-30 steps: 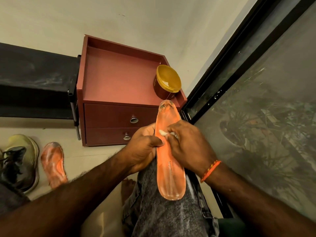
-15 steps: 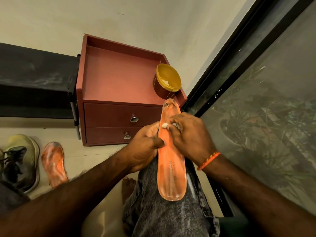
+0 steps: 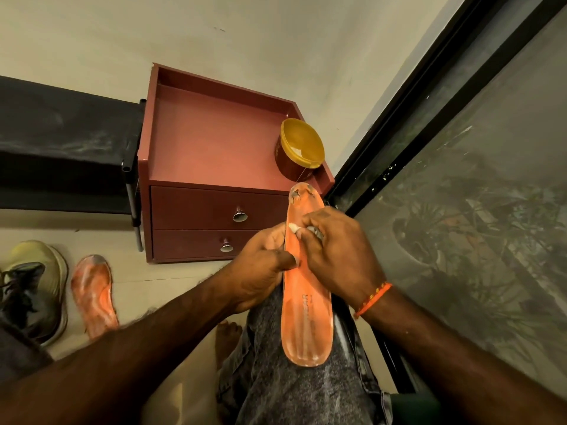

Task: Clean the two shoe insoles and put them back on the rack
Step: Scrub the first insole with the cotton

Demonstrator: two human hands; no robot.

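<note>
The left hand (image 3: 260,271) grips the insole (image 3: 306,308) on the knee; the right hand (image 3: 337,250) pinches a wipe (image 3: 294,228), scrubbing. The second insole (image 3: 93,296) lies dirty on the floor, so I judge most work remains.

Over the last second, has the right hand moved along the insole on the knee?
Yes. The right hand with its white wad has slid up the insole, away from the person and toward the yellow-lidded tub on the red cabinet.
</note>
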